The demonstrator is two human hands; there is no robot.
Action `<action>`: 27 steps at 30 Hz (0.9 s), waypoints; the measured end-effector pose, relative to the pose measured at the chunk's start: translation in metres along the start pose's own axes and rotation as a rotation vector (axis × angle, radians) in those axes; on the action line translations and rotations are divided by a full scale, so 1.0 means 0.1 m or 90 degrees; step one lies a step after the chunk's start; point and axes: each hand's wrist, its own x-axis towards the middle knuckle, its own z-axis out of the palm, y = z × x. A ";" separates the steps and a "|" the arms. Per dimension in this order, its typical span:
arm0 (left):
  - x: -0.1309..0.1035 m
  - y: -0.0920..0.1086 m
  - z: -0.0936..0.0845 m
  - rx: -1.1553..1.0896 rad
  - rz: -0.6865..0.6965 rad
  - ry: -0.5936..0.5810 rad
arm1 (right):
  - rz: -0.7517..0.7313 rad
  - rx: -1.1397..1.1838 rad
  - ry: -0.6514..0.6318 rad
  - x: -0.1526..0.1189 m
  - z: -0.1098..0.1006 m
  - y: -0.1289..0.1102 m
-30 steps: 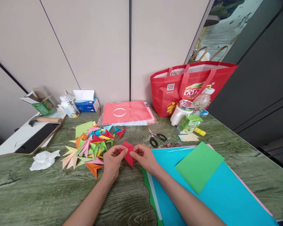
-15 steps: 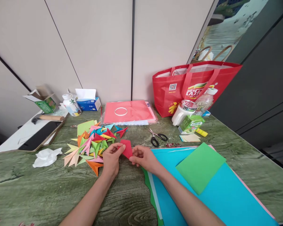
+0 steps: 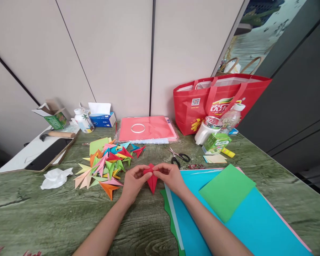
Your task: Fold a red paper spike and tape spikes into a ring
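A small folded red paper (image 3: 152, 183) stands out between my two hands, its narrow point turned down toward me. My left hand (image 3: 134, 181) pinches its left side between thumb and fingers. From the right, my right hand (image 3: 170, 176) pinches the other side near the top, thumb close to the left thumb. Part of the paper is covered by the fingertips. Just left of my hands lies a heap of folded paper pieces (image 3: 110, 165) in many colours. On the right, a green paper square (image 3: 227, 192) rests on large blue sheets (image 3: 258, 217).
Behind my hands lie black-handled scissors (image 3: 179, 156) and a packet of pink paper (image 3: 149, 128). A red bag (image 3: 192, 110), a white mug (image 3: 204, 131) and a green carton (image 3: 216, 143) stand back right. Crumpled tissue (image 3: 56, 178) and a phone (image 3: 49, 154) are at left.
Both hands have drawn together and shifted slightly right. The red paper, earlier tilted with a flat face showing, now points down toward me with a centre line visible. My view has shifted slightly.
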 end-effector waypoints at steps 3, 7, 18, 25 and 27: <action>0.01 0.00 -0.03 0.011 0.001 0.003 | 0.007 0.016 0.023 0.01 -0.01 0.02; 0.02 -0.01 -0.05 0.044 0.019 0.001 | 0.020 0.020 0.006 0.01 -0.01 0.01; -0.01 -0.02 -0.04 0.070 0.026 0.038 | 0.027 -0.001 -0.021 -0.01 0.00 -0.01; -0.03 0.04 -0.05 0.118 0.055 0.040 | 0.018 -0.006 -0.005 -0.02 0.01 -0.03; -0.03 0.05 -0.05 0.139 0.074 0.044 | 0.025 -0.003 0.001 -0.03 0.01 -0.04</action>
